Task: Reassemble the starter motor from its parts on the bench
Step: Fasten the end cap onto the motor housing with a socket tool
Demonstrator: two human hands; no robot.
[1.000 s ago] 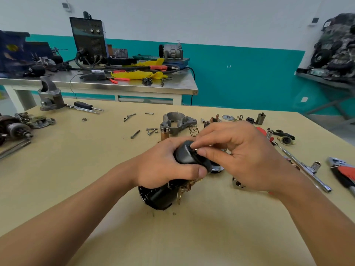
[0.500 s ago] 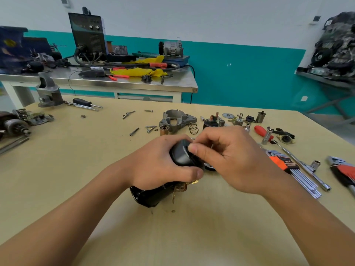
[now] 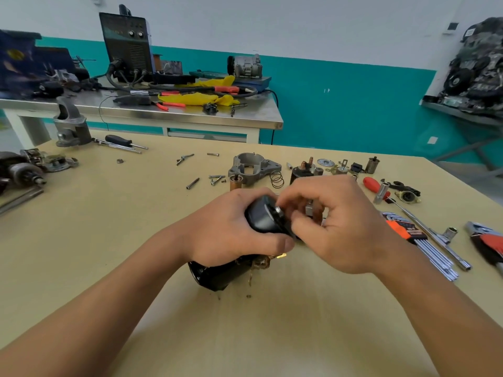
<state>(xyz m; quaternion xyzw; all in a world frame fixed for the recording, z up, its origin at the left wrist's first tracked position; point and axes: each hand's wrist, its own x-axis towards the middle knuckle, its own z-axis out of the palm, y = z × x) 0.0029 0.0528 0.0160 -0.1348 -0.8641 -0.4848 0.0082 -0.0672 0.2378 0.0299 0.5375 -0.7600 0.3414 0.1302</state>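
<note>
A black cylindrical starter motor body [image 3: 217, 273] lies tilted on the wooden bench [image 3: 109, 240], its open end toward me. My left hand [image 3: 231, 232] is wrapped around its upper part. My right hand [image 3: 334, 227] pinches at the rim of the black end cap [image 3: 262, 216] with thumb and fingertips; a small shiny part shows at the fingertips. Brass-coloured brush leads [image 3: 261, 263] hang out under the left hand. Loose parts lie beyond: a grey aluminium end housing [image 3: 253, 167], a spring [image 3: 277, 179], a solenoid [image 3: 302, 170].
Bolts and screws [image 3: 216, 179] lie scattered behind the hands. To the right are a hex key set [image 3: 416, 238], a socket wrench [image 3: 441, 240], a red-handled driver [image 3: 374, 186] and pliers [image 3: 487, 243]. At left sit another starter's parts [image 3: 21, 170] and a grey nose housing [image 3: 70, 126]. A steel table [image 3: 163, 110] stands behind.
My right hand's fingers have shifted around the end cap's rim, curling more. The motor body and left hand stay almost still; the view has shifted a little.
</note>
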